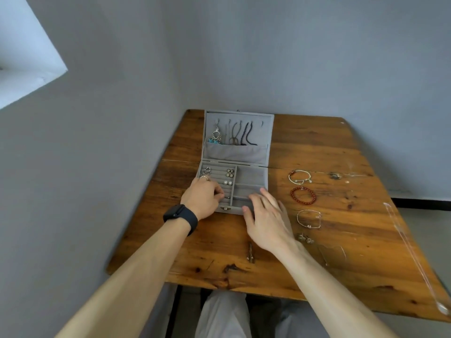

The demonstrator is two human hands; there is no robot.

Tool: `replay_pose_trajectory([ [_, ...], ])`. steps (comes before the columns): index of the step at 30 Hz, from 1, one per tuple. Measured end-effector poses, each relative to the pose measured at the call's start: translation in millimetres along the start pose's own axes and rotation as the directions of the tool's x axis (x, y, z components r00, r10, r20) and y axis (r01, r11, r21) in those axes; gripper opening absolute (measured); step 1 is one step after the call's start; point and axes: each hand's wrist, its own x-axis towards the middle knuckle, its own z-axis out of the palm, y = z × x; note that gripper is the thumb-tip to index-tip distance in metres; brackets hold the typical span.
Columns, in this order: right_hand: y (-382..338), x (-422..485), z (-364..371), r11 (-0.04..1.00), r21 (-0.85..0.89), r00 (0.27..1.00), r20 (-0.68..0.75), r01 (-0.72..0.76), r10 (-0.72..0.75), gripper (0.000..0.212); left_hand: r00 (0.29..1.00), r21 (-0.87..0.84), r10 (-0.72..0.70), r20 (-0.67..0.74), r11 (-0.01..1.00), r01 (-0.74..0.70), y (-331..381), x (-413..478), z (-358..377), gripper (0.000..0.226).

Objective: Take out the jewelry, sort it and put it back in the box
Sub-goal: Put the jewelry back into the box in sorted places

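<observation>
The grey jewelry box (251,177) stood open on the wooden table (317,147), with necklaces (244,136) hanging inside its lid. The left hand (201,196) curled its fingers over the ring rows, though any grasp was hidden. The right hand (266,215) lay flat and relaxed on the box's front right corner. Three bracelets, one of red beads (292,195), lay on the table right of the box.

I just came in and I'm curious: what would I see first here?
An open grey jewelry box sits on the wooden table, dark necklaces hanging in its lid. The left hand and right hand reach into it. Right of the box, a red bead bracelet lies among thin bracelets.
</observation>
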Motion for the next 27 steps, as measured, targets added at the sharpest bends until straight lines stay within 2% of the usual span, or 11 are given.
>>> replay_pose_trajectory([
  [11, 1, -3, 3, 1.0, 0.024, 1.0, -0.011, -0.002, 0.002, 0.049, 0.988, -0.032, -0.082, -0.134, 0.996, 0.078, 5, -6, 8, 0.003],
  [14, 1, -3, 2, 1.0, 0.024, 1.0, 0.005, -0.004, 0.004, 0.049, 0.983, -0.049, -0.061, -0.175, 0.997, 0.053, 5, -11, 10, 0.008],
  [20, -1, -4, 1, 0.999, 0.03, 1.0, 0.024, -0.014, 0.013, 0.049, 0.991, -0.143, 0.034, -0.13, 0.988, -0.053, -13, -25, 5, 0.025],
  [22, -1, -5, 1, 0.999, 0.028, 1.0, 0.025, -0.015, 0.014, 0.049, 0.99, -0.112, 0.064, -0.129, 0.991, -0.079, -14, -30, 6, 0.031],
  [27, -1, -5, 0, 1.0, 0.014, 0.999, 0.033, -0.012, 0.011, 0.05, 0.977, 0.091, 0.135, -0.164, 0.988, -0.122, -7, -37, 14, 0.039],
])
